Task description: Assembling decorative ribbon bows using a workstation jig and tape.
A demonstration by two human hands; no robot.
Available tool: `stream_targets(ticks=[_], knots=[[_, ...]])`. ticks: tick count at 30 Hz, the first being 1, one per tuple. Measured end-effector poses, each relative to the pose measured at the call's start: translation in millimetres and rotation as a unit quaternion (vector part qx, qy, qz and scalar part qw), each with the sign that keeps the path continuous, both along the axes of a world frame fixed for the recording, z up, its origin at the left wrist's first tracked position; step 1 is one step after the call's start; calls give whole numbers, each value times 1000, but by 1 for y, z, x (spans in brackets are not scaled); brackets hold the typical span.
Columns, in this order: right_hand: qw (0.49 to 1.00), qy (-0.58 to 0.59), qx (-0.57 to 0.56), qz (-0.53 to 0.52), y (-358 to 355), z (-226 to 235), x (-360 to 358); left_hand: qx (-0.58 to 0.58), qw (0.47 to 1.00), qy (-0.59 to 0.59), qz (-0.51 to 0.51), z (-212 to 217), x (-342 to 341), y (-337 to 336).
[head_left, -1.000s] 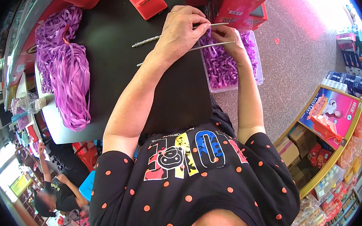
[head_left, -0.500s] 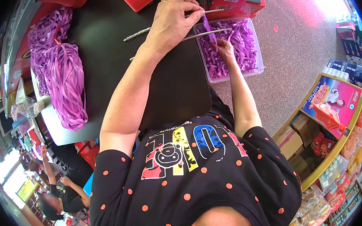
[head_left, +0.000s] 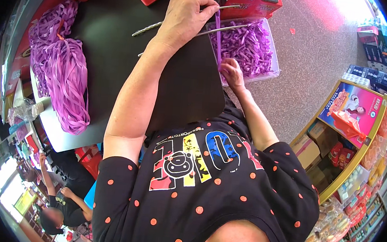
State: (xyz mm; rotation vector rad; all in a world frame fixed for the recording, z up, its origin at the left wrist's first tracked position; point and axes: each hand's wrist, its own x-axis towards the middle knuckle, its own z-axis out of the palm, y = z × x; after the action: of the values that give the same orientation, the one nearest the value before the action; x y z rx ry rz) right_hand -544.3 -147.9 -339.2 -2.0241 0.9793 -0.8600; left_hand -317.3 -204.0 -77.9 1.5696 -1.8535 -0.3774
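Purple ribbon strip (head_left: 218, 36) runs taut between both hands: the left hand (head_left: 186, 15) pinches its upper end together with a pair of thin metal rods (head_left: 219, 28), fingers pressed together; the right hand (head_left: 232, 73) pinches its lower end just below. Right of both grips, touching the rods' far ends, sits a clear plastic tray (head_left: 275, 63) full of cut purple pieces, its near edge hanging past the black table (head_left: 112, 60) edge. Left of the grips the tabletop lies bare as far as a heap of purple ribbon (head_left: 63, 72). Above the left hand stand red boxes (head_left: 253, 0), close by.
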Motion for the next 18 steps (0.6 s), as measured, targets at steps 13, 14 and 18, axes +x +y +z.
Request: stream_targets(ticks=[13, 14, 18], knots=[[981, 143, -131, 1, 83, 127, -69, -22, 999, -24, -2, -16, 11, -5], [976, 145, -161, 24, 88, 139, -71, -18, 1000, -25, -2, -16, 11, -6], [981, 90, -137, 100, 104, 162, -77, -16, 999, -40, 2, -15, 7, -7]])
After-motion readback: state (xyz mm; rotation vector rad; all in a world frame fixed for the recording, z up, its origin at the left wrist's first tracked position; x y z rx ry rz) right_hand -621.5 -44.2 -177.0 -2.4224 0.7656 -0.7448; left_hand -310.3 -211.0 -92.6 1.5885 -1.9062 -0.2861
